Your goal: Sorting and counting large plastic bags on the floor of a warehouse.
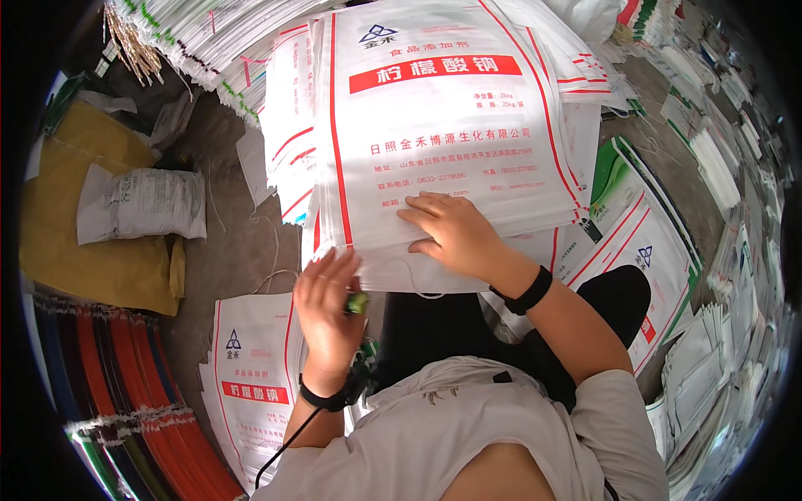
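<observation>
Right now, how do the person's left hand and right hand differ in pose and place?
The left hand points its fingers upward at the near left corner of the white bag stack; the right hand lies across its printed face, fingers toward the left. The left hand is motion-blurred, the right hand sharper. A small green item shows beside the left hand, none by the right hand. Both wrists wear black bands.

White, red-striped sacks (443, 117) lie flat in a stack

The right grip (455, 235) rests on white sacks (447, 125).
</observation>
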Motion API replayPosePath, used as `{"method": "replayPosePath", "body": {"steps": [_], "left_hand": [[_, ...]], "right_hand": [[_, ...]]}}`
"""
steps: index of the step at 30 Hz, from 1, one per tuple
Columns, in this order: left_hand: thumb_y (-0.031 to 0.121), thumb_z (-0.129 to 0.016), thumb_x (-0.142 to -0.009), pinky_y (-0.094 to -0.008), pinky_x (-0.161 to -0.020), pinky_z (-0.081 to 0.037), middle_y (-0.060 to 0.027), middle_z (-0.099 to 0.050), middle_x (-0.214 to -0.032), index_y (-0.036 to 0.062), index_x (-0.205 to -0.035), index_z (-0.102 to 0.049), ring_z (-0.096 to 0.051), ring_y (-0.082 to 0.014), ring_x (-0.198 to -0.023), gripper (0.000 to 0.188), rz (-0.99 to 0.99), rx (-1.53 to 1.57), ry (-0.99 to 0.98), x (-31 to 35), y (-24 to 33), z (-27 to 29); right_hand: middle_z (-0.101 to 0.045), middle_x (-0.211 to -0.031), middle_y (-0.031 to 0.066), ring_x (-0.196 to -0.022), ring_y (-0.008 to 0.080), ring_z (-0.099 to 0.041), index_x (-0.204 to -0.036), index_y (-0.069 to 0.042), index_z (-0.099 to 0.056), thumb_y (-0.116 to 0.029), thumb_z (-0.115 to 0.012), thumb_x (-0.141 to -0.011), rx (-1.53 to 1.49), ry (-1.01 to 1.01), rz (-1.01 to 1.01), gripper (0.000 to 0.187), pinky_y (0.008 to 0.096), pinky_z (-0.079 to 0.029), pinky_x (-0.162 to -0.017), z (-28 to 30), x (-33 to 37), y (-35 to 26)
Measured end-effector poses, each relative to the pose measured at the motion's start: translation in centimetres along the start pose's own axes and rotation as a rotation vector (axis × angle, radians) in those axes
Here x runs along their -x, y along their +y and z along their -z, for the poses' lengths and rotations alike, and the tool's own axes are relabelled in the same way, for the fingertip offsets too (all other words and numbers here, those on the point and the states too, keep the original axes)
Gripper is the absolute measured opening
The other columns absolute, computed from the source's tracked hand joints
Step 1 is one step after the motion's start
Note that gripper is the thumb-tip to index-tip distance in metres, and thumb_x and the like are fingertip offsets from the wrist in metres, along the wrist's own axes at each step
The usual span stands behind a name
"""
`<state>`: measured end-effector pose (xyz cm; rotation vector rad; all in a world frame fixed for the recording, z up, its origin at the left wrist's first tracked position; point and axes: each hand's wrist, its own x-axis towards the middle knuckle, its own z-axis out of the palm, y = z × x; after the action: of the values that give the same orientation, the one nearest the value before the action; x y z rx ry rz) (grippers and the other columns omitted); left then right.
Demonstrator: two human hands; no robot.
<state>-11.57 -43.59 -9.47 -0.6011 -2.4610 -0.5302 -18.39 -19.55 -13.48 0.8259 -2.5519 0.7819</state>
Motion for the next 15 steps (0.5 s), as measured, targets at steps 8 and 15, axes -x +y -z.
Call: {"method": "replayPosePath", "body": {"steps": [8, 15], "left_hand": [[0.002, -0.067, -0.080, -0.0484, -0.108, -0.037, -0.0062, -0.064, -0.125, 0.0089, -0.114, -0.066, -0.054, -0.0282, -0.124, 0.035, -0.052, -0.017, -0.089, 1.7, 1.1, -2.6], [0.000, -0.068, -0.074, -0.0460, -0.107, -0.037, -0.0064, -0.064, -0.127, 0.0078, -0.116, -0.065, -0.055, -0.0263, -0.120, 0.043, -0.016, 0.022, -0.099, 1.7, 1.5, -3.0]], "right_hand": [[-0.066, -0.118, 0.0145, -0.107, 0.0338, -0.063, -0.119, -0.007, -0.064, -0.011, -0.067, -0.083, -0.043, -0.009, 0.069, 0.036, 0.0433, -0.051, -0.090, 0.3, -0.7, 2.4], [-0.068, -0.110, 0.0181, -0.099, 0.0349, -0.065, -0.121, 0.001, -0.061, -0.006, -0.057, -0.089, -0.118, 0.325, -0.512, 0.033, 0.0412, -0.053, -0.084, 5.1, 2.9, 10.6]]}}
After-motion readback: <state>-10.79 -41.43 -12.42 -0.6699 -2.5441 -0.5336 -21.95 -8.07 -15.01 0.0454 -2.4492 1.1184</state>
